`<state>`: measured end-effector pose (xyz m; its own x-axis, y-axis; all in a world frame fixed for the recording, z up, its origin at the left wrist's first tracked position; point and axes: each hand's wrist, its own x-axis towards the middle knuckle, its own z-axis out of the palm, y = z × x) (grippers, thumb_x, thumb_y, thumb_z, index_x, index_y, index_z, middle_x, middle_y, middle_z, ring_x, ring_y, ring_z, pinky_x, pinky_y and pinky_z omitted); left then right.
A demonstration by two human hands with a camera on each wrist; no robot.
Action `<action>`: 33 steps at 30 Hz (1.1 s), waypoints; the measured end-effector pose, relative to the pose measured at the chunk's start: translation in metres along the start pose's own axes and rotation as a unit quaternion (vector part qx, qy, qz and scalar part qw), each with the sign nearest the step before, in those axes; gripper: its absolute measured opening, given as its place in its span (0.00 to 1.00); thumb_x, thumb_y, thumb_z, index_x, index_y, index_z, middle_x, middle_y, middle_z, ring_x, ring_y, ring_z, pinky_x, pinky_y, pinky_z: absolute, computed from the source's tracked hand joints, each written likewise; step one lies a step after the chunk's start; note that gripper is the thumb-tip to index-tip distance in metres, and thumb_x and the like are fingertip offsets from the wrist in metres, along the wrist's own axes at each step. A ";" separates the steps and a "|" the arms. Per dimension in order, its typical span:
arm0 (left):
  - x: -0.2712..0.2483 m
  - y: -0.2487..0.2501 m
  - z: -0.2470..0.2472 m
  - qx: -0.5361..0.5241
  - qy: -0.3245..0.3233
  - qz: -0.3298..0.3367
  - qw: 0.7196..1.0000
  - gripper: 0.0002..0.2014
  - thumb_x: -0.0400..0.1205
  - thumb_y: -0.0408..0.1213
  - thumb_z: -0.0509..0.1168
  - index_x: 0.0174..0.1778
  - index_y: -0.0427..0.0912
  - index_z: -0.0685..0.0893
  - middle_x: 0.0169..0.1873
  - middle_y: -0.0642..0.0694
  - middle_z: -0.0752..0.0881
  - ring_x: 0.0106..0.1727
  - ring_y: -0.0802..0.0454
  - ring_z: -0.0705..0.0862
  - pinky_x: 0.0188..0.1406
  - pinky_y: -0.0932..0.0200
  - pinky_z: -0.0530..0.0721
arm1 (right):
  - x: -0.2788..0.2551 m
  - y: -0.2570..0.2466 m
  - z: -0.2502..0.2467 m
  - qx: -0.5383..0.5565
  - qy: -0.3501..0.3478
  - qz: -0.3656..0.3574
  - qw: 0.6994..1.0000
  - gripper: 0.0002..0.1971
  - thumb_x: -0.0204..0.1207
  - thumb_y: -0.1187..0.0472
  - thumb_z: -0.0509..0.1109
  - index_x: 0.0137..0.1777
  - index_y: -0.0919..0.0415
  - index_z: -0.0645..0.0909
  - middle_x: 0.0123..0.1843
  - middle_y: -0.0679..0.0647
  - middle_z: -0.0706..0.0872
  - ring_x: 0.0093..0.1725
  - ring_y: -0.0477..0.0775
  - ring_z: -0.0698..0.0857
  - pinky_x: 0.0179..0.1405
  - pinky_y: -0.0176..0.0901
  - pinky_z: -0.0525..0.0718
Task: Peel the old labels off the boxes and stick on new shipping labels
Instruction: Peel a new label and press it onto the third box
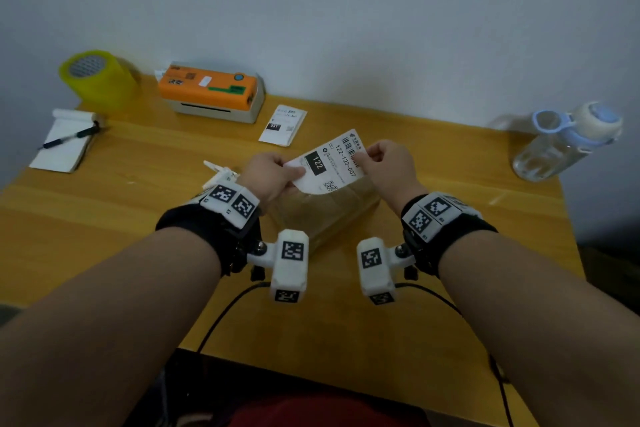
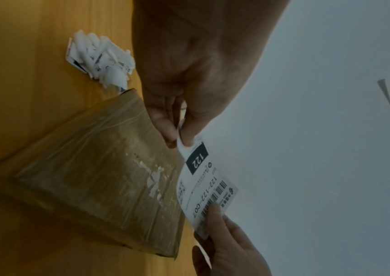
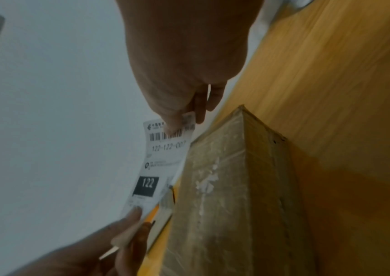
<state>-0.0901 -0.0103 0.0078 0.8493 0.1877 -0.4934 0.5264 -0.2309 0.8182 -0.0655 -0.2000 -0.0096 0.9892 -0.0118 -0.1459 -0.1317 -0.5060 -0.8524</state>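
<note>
Both hands pinch a shipping label [image 1: 327, 163] by opposite ends, left hand [image 1: 268, 177] and right hand [image 1: 389, 166], above the box [image 2: 99, 175] on the counter [image 1: 138, 218].

1. A small packing desk in a plain room: a wooden table [image 1: 346, 305] pushed against a bare pale wall [image 1: 346, 10].
2. Beyond the fingers sit a label printer [image 1: 211, 92], spare printed labels [image 1: 282, 124] and a tape roll [image 1: 98, 78].
3. A notepad [image 1: 65, 142] with a pen [image 1: 69, 138] lies far left of them; a water bottle [image 1: 564, 140] stands far right.
</note>
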 end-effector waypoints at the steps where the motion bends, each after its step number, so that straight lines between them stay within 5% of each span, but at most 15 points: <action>1: 0.001 -0.004 0.002 -0.001 0.007 -0.006 1.000 0.05 0.80 0.33 0.69 0.40 0.41 0.79 0.44 0.41 0.88 0.38 0.51 0.87 0.34 0.63 0.87 | 0.002 0.003 0.003 -0.020 -0.005 0.001 1.000 0.07 0.80 0.56 0.67 0.44 0.58 0.77 0.40 0.47 0.83 0.38 0.38 0.83 0.25 0.25 0.77; 5: 0.004 -0.014 0.009 0.044 0.007 -0.036 0.998 0.06 0.82 0.37 0.67 0.49 0.39 0.80 0.36 0.43 0.86 0.28 0.55 0.81 0.22 0.65 0.80 | 0.009 0.012 0.011 -0.069 -0.014 0.015 0.997 0.06 0.81 0.55 0.66 0.46 0.58 0.76 0.40 0.45 0.80 0.39 0.42 0.81 0.30 0.29 0.75; 8: 0.008 -0.023 0.012 0.092 0.020 -0.054 0.994 0.10 0.80 0.40 0.68 0.51 0.37 0.83 0.32 0.45 0.84 0.31 0.53 0.79 0.33 0.59 0.79 | 0.012 0.015 0.012 -0.104 -0.024 0.023 0.994 0.08 0.79 0.55 0.68 0.53 0.57 0.77 0.43 0.46 0.80 0.44 0.47 0.82 0.37 0.35 0.81; 12: 0.010 -0.031 0.016 0.125 0.051 -0.055 0.989 0.15 0.78 0.42 0.71 0.53 0.35 0.85 0.50 0.37 0.88 0.51 0.40 0.86 0.56 0.47 0.85 | 0.016 0.019 0.015 -0.112 -0.028 0.020 0.993 0.16 0.77 0.56 0.71 0.62 0.56 0.73 0.45 0.46 0.79 0.46 0.49 0.84 0.46 0.45 0.87; 14: 0.011 -0.032 0.018 0.115 0.061 -0.045 0.990 0.16 0.77 0.42 0.71 0.55 0.34 0.85 0.52 0.37 0.88 0.54 0.40 0.86 0.58 0.43 0.84 | 0.018 0.021 0.017 -0.117 -0.017 0.000 0.993 0.18 0.76 0.56 0.72 0.62 0.54 0.71 0.44 0.46 0.81 0.48 0.52 0.85 0.51 0.51 0.87; 21: 0.013 -0.021 0.022 0.159 0.114 0.003 0.981 0.13 0.79 0.41 0.67 0.48 0.32 0.84 0.48 0.34 0.87 0.53 0.38 0.84 0.53 0.48 0.82 | 0.028 0.027 0.024 -0.142 0.020 -0.049 0.988 0.21 0.75 0.56 0.73 0.65 0.53 0.70 0.43 0.48 0.83 0.48 0.53 0.84 0.59 0.57 0.81; 29: 0.012 -0.026 0.023 0.178 0.095 0.015 0.979 0.09 0.81 0.39 0.65 0.37 0.41 0.78 0.34 0.45 0.80 0.41 0.47 0.80 0.30 0.60 0.71 | 0.032 0.039 0.029 -0.183 0.016 -0.068 0.981 0.20 0.75 0.54 0.72 0.64 0.53 0.71 0.48 0.49 0.85 0.50 0.52 0.83 0.63 0.56 0.77; 33: 0.015 -0.029 0.024 0.181 0.093 0.017 0.979 0.11 0.80 0.40 0.66 0.33 0.42 0.77 0.36 0.44 0.81 0.41 0.47 0.80 0.31 0.59 0.73 | 0.033 0.043 0.031 -0.193 0.016 -0.072 0.978 0.19 0.76 0.53 0.71 0.64 0.52 0.71 0.48 0.49 0.85 0.50 0.52 0.83 0.63 0.55 0.77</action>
<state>-0.0916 -0.0240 -0.0300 0.8620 0.3376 -0.3780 0.5067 -0.5566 0.6583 -0.0402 -0.1955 -0.0660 0.9980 0.0604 -0.0165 0.0379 -0.7925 -0.6087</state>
